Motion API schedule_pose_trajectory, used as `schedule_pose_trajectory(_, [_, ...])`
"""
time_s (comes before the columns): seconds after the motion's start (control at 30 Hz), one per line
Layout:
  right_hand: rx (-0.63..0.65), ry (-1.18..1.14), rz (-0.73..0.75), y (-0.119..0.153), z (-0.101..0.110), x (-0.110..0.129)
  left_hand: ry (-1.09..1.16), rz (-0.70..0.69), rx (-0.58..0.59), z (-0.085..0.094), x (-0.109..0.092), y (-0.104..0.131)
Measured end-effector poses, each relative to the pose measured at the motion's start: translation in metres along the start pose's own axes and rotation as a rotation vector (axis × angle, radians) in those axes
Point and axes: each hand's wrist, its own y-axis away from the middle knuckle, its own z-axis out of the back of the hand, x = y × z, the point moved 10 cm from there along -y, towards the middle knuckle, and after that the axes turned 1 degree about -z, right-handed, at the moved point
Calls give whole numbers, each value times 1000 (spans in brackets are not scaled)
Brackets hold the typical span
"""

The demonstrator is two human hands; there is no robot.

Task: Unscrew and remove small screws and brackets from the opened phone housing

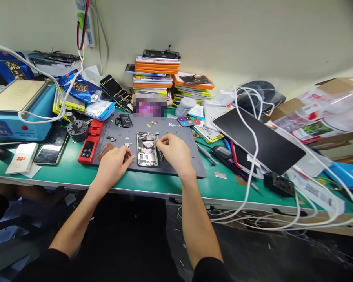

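An opened phone (147,149) lies on a grey repair mat (176,135), its inner parts and a round coil area bare. My right hand (175,153) is closed at the phone's right edge, thumb and fingertips on a slim screwdriver (159,153) whose tip I cannot make out. Left of the phone, my left hand (113,162) rests on the mat's front edge. Its fingers are loosely bent, thumb and index a little apart, with nothing visible between them. Just above it lie a small metal part (127,144) and a small dark module (111,139). A black battery (126,120) sits farther back.
A red device with buttons (87,152) stands at the mat's left, near a blue heating machine (23,113). Orange boxes (157,69) are stacked at the back. On the right lie a black flat panel (259,137), a hand tool (207,154) and looping white cables (254,141).
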Motion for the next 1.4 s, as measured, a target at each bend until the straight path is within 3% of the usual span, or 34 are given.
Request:
schedule_pose_trajectory(0.17, [-132, -239, 47, 13, 12, 1, 10, -67, -5, 1, -5, 2])
schedule_pose_trajectory(0.33, [-303, -599, 198, 35, 15, 7, 5, -123, -10, 1, -10, 4])
schedule_pose_trajectory(0.67, [-475, -506, 245, 51, 18, -4, -52, -123, 7, 1, -16, 2])
schedule_pose_trajectory(1.2, [-424, -270, 276, 55, 15, 7, 11, -95, 64, -5, -14, 2])
schedule_pose_trajectory(1.3, [-454, -381, 306, 58, 21, 7, 40, -124, 53, -3, -16, 3])
schedule_pose_trajectory(1.4, [-433, -706, 279, 61, 21, 3, 73, -144, 23, 3, -18, 3])
